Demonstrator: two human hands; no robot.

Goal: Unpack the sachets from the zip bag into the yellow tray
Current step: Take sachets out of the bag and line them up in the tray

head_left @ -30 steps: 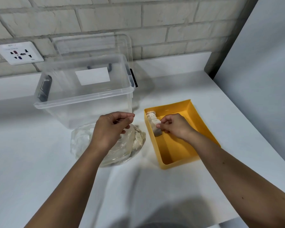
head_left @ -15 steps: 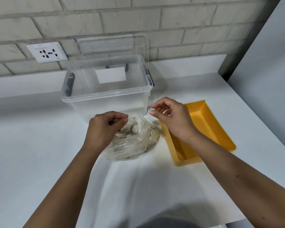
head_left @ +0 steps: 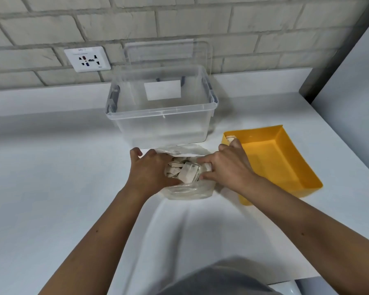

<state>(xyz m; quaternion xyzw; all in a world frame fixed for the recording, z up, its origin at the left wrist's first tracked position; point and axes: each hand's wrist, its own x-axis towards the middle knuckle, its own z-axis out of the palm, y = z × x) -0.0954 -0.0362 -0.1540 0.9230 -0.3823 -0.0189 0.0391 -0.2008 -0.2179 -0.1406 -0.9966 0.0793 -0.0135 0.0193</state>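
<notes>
Counter (head_left: 51,188): white; everything stands on it.
Zip bag (head_left: 188,191): it lies on the counter just in front of us, between our two hands, with its mouth open upward.
Sachets (head_left: 185,170): a loose pale heap shows in the bag's mouth, so most of the job is yet to do.
Left hand (head_left: 149,171): it grips the bag's left side, fingers curled over the far edge and thumb on the near one. We judge that it should hold the mouth wide and pin the bag down.
Right hand (head_left: 228,167): it reaches in from the right, forefinger and thumb curled round one of the sachets at the heap's edge. We would pinch firmly, lift straight up and avoid snagging the film.
Yellow tray (head_left: 275,158): just right of the bag, mostly bare, so the carry is short and low.
Tray sachet (head_left: 230,138): one lies in the far left corner; we would drop the next beside it.
Clear box (head_left: 160,124): behind the bag, with nothing visible inside.
Lid (head_left: 168,52): it leans on the brick wall.
Socket (head_left: 87,59): on the wall, to the left.
</notes>
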